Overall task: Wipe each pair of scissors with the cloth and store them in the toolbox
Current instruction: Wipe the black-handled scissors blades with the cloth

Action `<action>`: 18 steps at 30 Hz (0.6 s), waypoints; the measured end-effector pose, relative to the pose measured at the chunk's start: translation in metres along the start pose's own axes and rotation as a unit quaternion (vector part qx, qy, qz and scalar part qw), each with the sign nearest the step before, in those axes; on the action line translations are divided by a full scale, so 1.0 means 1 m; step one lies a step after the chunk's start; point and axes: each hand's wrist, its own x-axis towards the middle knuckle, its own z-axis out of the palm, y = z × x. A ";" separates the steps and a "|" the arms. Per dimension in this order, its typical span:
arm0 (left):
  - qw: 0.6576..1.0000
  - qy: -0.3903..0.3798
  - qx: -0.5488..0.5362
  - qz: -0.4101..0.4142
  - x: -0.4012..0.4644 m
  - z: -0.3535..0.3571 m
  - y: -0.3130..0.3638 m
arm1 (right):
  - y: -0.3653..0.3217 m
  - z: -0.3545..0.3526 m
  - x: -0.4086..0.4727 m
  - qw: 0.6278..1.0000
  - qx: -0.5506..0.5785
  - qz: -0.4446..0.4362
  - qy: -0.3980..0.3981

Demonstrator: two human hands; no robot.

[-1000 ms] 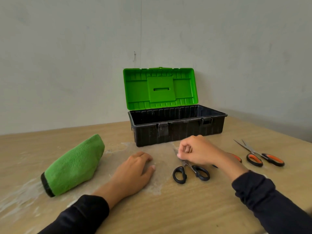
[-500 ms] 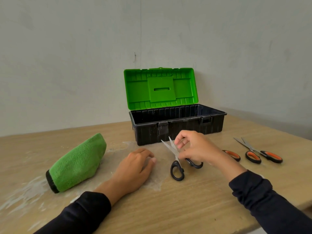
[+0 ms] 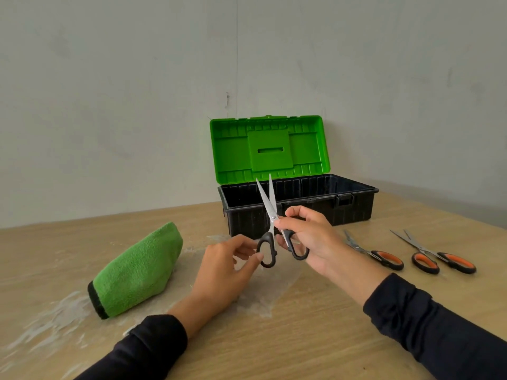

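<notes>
My right hand (image 3: pixel 307 237) holds the black-handled scissors (image 3: pixel 270 212) upright above the table, blades slightly parted and pointing up in front of the toolbox (image 3: pixel 354 212). My left hand (image 3: pixel 225 264) has risen beside them, and its fingertips pinch the left handle loop. The toolbox has a black body and a green lid (image 3: pixel 270 149) standing open. A green cloth (image 3: pixel 140 270) lies folded on the table to the left, untouched. Two orange-handled scissors lie to the right: one (image 3: pixel 375 253) nearer my wrist, another (image 3: pixel 439 256) further right.
The wooden table (image 3: pixel 274 338) has pale, scuffed patches at the centre and left. A plain grey wall stands behind the toolbox. My dark sleeves cover both forearms.
My right hand has lifted the black scissors off the table and turned their blades upward. My left hand left the tabletop and came up to the scissors' handle.
</notes>
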 end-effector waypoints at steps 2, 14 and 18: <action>0.999 0.027 -0.028 -0.028 0.002 -0.003 -0.001 | -0.002 0.008 0.000 1.000 0.025 0.011 -0.001; 0.957 0.149 -0.179 -0.173 0.018 -0.035 -0.014 | -0.028 0.042 0.017 0.981 0.195 0.013 0.002; 0.956 0.169 -0.179 -0.158 0.020 -0.039 -0.012 | -0.012 0.062 0.022 0.979 0.198 0.017 0.050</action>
